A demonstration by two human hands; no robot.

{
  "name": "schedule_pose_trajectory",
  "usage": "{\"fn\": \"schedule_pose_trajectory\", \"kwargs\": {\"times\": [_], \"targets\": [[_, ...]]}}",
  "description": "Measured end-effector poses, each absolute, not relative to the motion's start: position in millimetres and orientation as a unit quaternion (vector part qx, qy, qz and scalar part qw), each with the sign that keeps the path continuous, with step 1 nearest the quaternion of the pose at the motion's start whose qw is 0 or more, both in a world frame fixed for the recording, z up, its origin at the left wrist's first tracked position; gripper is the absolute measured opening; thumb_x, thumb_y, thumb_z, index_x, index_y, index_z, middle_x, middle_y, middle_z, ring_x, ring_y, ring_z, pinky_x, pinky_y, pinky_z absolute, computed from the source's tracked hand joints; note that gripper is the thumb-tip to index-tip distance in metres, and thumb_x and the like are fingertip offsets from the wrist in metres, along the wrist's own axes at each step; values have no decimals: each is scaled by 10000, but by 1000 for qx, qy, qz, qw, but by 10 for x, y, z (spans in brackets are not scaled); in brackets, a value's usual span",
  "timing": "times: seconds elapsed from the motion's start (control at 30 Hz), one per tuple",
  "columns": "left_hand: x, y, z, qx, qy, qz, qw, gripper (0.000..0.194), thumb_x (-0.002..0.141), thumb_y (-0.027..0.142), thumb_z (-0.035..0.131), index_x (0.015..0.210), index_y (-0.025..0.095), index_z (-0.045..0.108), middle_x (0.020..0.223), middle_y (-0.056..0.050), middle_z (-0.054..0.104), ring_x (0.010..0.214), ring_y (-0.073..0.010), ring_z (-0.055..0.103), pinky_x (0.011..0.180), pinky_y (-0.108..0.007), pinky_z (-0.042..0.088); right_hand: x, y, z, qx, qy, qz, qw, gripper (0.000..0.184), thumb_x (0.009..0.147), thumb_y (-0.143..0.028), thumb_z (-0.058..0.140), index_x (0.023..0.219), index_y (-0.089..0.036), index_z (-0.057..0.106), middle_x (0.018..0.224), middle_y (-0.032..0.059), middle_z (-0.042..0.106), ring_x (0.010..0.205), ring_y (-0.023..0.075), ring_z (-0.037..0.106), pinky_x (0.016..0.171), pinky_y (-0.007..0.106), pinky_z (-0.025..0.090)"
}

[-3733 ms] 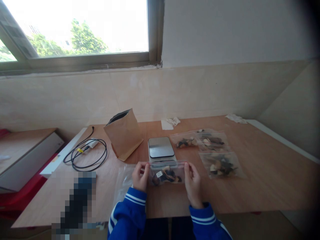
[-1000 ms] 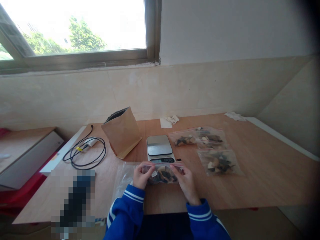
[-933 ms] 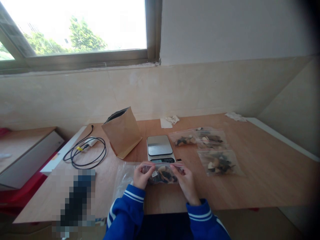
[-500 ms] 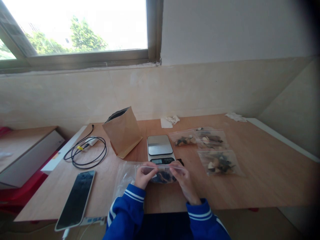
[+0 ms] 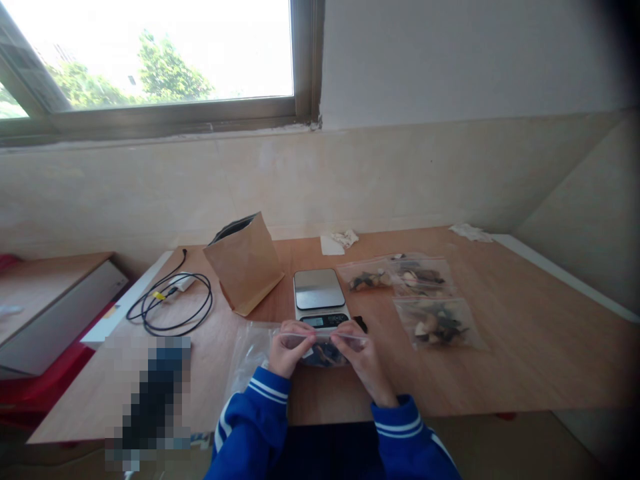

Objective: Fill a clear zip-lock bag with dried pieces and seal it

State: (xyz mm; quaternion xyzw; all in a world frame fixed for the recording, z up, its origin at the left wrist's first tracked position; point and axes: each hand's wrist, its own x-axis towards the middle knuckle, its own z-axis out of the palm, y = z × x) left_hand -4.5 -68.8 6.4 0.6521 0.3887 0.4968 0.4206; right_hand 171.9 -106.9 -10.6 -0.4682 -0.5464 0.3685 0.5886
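My left hand and my right hand both pinch the top edge of a small clear zip bag filled with dark and pale dried pieces. The bag is held just above the wooden table, right in front of a small digital scale. My fingertips sit close together along the bag's strip. An empty clear bag lies flat under my left wrist.
Three filled clear bags lie right of the scale. A brown paper pouch stands open to its left, with a coiled black cable beyond. Crumpled tissue lies near the wall. A blurred patch covers the table's near left.
My hands have slid closer together along the bag's top edge, and the bag has tilted so its top faces me more. The scale and other bags have not moved.
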Motion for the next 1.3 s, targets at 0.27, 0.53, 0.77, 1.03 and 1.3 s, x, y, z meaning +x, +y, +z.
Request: {"fn": "schedule_pose_trajectory", "kwargs": {"times": [0.27,0.53,0.77,1.03,1.3], "targets": [[-48,-683,74,674,391,519,352,139,709,308,715,656,182,691,749,-63,694,797,-204,608,805,-365,456,1688,-1062,-84,-487,-518,359,604,218,771,-400,654,727,-189,687,802,20,529,740,148,560,644,247,460],[-33,-688,68,633,390,530,407,180,689,325,727,626,167,670,744,-65,688,784,-197,625,780,-347,482,1689,-1052,-53,-477,-530,381,589,226,775,-409,645,764,-186,678,817,28,571,792,176,583,705,274,478],[-29,-701,62,606,390,501,480,245,688,374,719,690,132,677,730,-62,667,710,-174,628,669,-284,498,1656,-1017,-85,-444,-543,406,586,237,747,-398,677,866,-193,692,831,34,610,799,185,602,712,292,499],[-1,-738,123,617,403,485,471,284,660,408,735,698,134,670,728,-69,662,707,-177,623,663,-287,504,1632,-1012,-98,-428,-550,413,587,163,740,-356,693,818,-215,716,811,25,592,795,171,591,691,276,494],[-20,-728,120,644,399,475,447,271,699,417,700,682,148,672,735,-71,650,719,-173,606,686,-290,488,1567,-1030,4,-427,-554,403,590,135,758,-353,675,786,-225,709,805,17,582,798,168,588,705,277,491]]}}
